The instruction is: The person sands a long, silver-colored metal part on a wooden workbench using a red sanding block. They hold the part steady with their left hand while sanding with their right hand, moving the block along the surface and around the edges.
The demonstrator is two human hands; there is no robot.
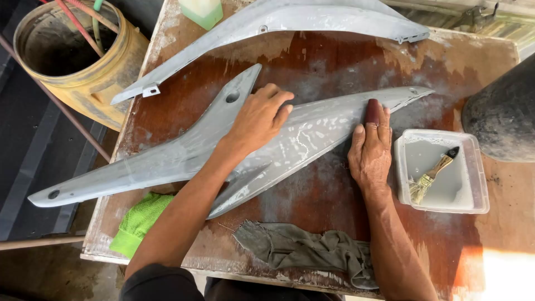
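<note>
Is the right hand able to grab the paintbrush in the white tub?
Probably yes. The right hand presses a dark sanding piece on the grey panel, right beside the open tub. Nothing covers the paintbrush, though the hand is busy.

Your long grey body panel (312,131) lies flat across the worn red-brown table (329,67), its pointed tip toward the upper right, its narrow tail running off the table's left edge. Its surface is dull, wet-streaked and pierced by holes. A small dark sanding block (371,111) rests on it near the tip.
</note>
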